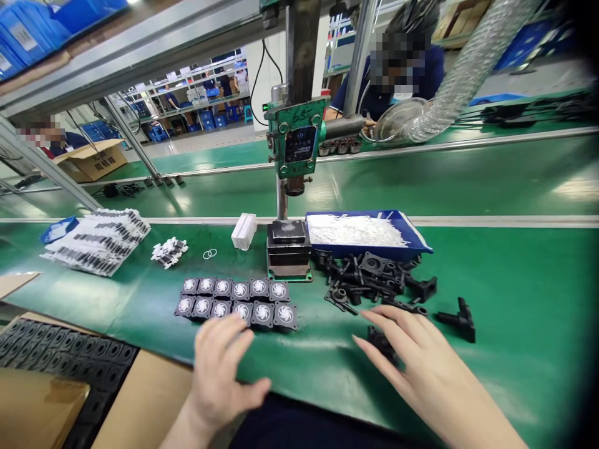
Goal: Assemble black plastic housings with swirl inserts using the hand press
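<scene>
Green tabletop [322, 368] runs beneath us. Past our loosely open, empty left hand [222, 368], twelve white-swirled square housings [241, 290] already stand in two rows; past our spread right hand [425, 355], seemingly gripping nothing, black plastic parts [362, 274] lie heaped, unarranged.

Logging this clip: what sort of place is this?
Probably a factory assembly workshop: a green press stands on the worktop, a heap of black parts lies beside it, and square black units sit in two rows.
</scene>
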Tool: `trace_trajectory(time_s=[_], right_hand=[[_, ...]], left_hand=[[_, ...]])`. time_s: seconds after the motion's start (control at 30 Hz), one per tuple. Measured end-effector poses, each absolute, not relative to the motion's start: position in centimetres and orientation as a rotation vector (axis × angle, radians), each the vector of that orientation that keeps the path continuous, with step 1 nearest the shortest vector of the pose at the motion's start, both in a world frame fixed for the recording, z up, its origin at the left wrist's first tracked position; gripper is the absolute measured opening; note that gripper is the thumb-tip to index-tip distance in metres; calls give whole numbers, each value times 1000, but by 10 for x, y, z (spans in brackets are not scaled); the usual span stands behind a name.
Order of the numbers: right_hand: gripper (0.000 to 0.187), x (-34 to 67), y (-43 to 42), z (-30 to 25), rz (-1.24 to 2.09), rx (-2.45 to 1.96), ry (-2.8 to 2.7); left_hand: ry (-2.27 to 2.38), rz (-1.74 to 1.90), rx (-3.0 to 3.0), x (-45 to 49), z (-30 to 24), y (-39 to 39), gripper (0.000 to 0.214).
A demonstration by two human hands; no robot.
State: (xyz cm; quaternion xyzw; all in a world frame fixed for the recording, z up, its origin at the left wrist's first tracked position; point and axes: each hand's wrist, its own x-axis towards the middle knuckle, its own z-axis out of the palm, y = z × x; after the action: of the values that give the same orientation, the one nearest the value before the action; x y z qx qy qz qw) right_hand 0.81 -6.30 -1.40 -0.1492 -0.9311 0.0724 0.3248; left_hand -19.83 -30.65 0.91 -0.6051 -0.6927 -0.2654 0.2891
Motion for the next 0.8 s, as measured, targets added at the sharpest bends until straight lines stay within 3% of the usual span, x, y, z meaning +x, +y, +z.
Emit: trace_trajectory(time_s=[0.13,0.33,0.53,0.67,0.8], right_hand=[[34,29,-59,-38,201,-340,-2504],[31,32,-62,-45,262,-279,-2503],[23,37,-53,-60,445,-256,-2429],[24,38,-51,-61,552,-241,-2384],[21,37,-49,-57,609,-249,-2386]], left_hand=[[-1743,-736,-1934,-154,-1,-277,24],[-2117,-439,-1849,-172,21,-238,38],[-2193,-179,-1869,-171,26,-222,37],[-2236,-441,-2014,-143,14,-213,56],[-2305,-1002,-2127,-128,-8,-209,65]])
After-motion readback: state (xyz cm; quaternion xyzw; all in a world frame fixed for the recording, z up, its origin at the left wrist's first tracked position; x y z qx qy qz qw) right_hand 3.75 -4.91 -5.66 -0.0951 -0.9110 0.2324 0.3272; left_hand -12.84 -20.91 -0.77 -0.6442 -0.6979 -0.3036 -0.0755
